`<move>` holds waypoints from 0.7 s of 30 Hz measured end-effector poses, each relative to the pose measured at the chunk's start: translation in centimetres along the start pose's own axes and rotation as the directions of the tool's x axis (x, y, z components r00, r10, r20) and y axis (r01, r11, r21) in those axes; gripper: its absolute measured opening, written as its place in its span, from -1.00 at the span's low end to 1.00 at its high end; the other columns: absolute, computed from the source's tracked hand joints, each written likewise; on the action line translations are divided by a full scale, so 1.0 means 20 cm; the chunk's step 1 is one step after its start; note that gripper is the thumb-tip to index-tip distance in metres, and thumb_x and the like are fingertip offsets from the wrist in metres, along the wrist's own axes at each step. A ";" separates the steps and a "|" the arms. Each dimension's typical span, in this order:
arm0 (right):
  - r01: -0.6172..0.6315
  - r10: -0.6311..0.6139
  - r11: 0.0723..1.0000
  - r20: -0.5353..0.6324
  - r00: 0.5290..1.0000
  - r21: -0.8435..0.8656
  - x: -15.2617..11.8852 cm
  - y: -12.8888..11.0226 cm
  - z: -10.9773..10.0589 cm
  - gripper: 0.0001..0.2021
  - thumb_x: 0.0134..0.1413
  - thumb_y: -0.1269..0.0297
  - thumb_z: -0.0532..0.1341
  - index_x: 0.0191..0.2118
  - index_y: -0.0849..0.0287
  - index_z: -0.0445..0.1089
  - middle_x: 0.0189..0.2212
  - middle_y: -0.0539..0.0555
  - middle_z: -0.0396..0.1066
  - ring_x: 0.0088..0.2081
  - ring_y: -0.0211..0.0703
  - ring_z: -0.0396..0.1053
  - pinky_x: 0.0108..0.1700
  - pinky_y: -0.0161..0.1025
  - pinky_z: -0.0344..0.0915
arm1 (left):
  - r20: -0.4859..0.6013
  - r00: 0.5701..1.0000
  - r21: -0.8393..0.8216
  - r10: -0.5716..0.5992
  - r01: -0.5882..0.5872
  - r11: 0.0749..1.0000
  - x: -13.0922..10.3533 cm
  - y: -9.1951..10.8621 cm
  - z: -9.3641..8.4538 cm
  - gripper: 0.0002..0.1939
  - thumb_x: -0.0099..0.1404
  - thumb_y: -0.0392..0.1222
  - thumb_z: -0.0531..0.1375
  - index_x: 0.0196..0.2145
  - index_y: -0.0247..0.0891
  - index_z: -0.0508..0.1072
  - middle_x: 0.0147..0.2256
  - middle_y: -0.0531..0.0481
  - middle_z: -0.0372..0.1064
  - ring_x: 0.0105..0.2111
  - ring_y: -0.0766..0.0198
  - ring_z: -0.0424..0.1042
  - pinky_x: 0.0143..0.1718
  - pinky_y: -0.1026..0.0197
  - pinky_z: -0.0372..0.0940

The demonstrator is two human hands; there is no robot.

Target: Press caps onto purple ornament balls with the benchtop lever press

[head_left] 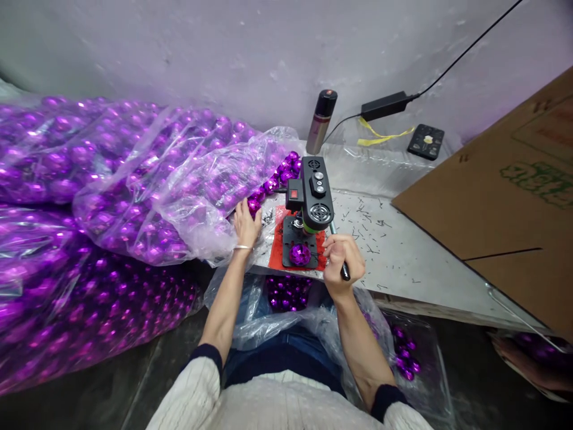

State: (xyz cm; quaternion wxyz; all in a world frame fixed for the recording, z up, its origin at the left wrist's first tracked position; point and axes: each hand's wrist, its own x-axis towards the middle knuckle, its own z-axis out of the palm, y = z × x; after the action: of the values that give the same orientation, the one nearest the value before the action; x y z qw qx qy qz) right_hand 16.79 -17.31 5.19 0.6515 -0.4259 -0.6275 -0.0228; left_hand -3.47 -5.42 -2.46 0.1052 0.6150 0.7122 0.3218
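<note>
Purple ball (299, 254), faceted and shiny, sits on the near part of the black base plate (287, 239) of a hand press (317, 194), mid-scene. To its right, the right hand (344, 263) is closed round the press's lever (345, 272), whose black end pokes out below the fist. The left hand (247, 227) reaches to the loose balls (271, 184) left of the press, fingertips at the nearest ones; whether they pinch one I cannot tell. Under the base plate lies a red sheet (276, 254) on a pale table (371, 272), strewn with small black bits (380, 223) on the right. Clear bags (192, 215) packed with purple balls fill the left. More balls (289, 292) show near the person's lap. On the far side are a spray can (320, 122) and, right of it, a power adapter (384, 106), a yellow strip (373, 141) and a dark phone-like thing (426, 142). A cardboard box (501, 209) takes up the right.
</note>
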 end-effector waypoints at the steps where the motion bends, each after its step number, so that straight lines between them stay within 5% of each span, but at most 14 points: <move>1: 0.005 -0.005 1.000 0.002 1.000 -0.001 0.00 0.00 0.00 -0.69 0.32 0.46 0.06 -0.49 0.10 0.26 -0.57 -0.06 0.31 -0.42 -0.23 0.41 -0.38 -0.23 0.25 | 0.043 0.998 0.034 -0.040 0.039 0.999 0.07 0.02 -0.01 -0.37 0.42 -0.03 0.15 0.32 -0.45 0.27 0.26 -0.48 0.30 0.25 -0.20 0.36 0.23 -0.10 0.28; 4: 0.013 -0.013 1.000 0.017 1.000 -0.005 0.00 0.01 -0.01 -0.70 0.32 0.47 0.06 -0.48 0.10 0.27 -0.54 -0.04 0.35 -0.42 -0.23 0.42 -0.38 -0.23 0.27 | 0.125 0.989 0.073 -0.084 0.076 0.994 0.15 0.06 -0.02 -0.37 0.40 0.04 0.21 0.29 -0.38 0.32 0.15 -0.45 0.43 0.15 -0.23 0.46 0.14 -0.08 0.32; 7: 0.015 -0.014 1.000 0.022 1.000 -0.006 -0.01 0.01 -0.01 -0.71 0.31 0.47 0.06 -0.47 0.11 0.27 -0.52 -0.05 0.36 -0.41 -0.25 0.42 -0.37 -0.24 0.28 | 0.127 0.979 0.016 -0.157 0.156 0.988 0.11 0.07 -0.05 -0.33 0.32 0.15 0.28 0.24 -0.31 0.39 0.07 -0.39 0.52 0.09 -0.24 0.50 0.09 -0.07 0.33; 12: 0.016 -0.015 1.000 0.034 0.999 -0.006 -0.01 0.02 -0.02 -0.71 0.32 0.47 0.06 -0.46 0.11 0.27 -0.51 -0.04 0.37 -0.40 -0.25 0.42 -0.36 -0.25 0.29 | 0.081 0.951 -0.410 -0.297 0.304 0.860 -0.05 0.05 -0.12 -0.51 0.26 0.21 0.32 -0.07 -0.26 0.58 -0.12 -0.15 0.60 -0.03 0.02 0.54 0.05 0.11 0.35; 16: 0.017 -0.017 1.000 0.041 0.999 -0.002 -0.03 0.03 -0.02 -0.77 0.36 0.33 0.10 -0.38 0.10 0.33 -0.42 -0.01 0.43 -0.36 -0.22 0.45 -0.34 -0.23 0.35 | 0.308 0.887 -0.790 -0.343 0.439 0.427 -0.25 0.05 -0.15 -0.40 0.20 0.38 0.29 -0.22 -0.28 0.58 -0.31 -0.06 0.58 -0.27 0.23 0.53 -0.26 0.28 0.39; 18: 0.008 -0.008 1.000 0.043 0.999 -0.003 -0.05 0.04 -0.02 -0.86 0.34 0.16 0.18 -0.21 0.09 0.38 -0.27 0.04 0.47 -0.40 -0.25 0.41 -0.39 -0.24 0.37 | 0.474 0.804 -0.817 -0.360 0.553 0.160 -0.34 0.06 -0.18 -0.34 0.20 0.45 0.24 -0.22 -0.29 0.57 -0.35 -0.06 0.57 -0.37 0.27 0.52 -0.40 0.32 0.36; 21: -0.036 0.035 0.998 -0.013 0.999 -0.050 -0.09 0.06 -0.02 -0.55 0.24 -0.03 0.26 0.15 0.02 0.26 0.01 0.15 0.38 -0.50 -0.36 0.27 -0.49 -0.26 0.36 | 0.646 0.697 -0.755 -0.313 0.642 -0.130 -0.42 0.11 -0.21 -0.31 0.28 0.46 0.17 -0.20 -0.32 0.55 -0.37 -0.10 0.57 -0.44 0.30 0.53 -0.49 0.34 0.36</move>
State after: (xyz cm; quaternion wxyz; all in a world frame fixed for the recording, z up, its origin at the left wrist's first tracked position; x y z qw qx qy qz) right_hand 17.51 -17.63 3.16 0.6446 -0.4530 -0.6151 -0.0297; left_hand -2.24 -14.72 0.01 0.6791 0.1071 0.4638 0.5588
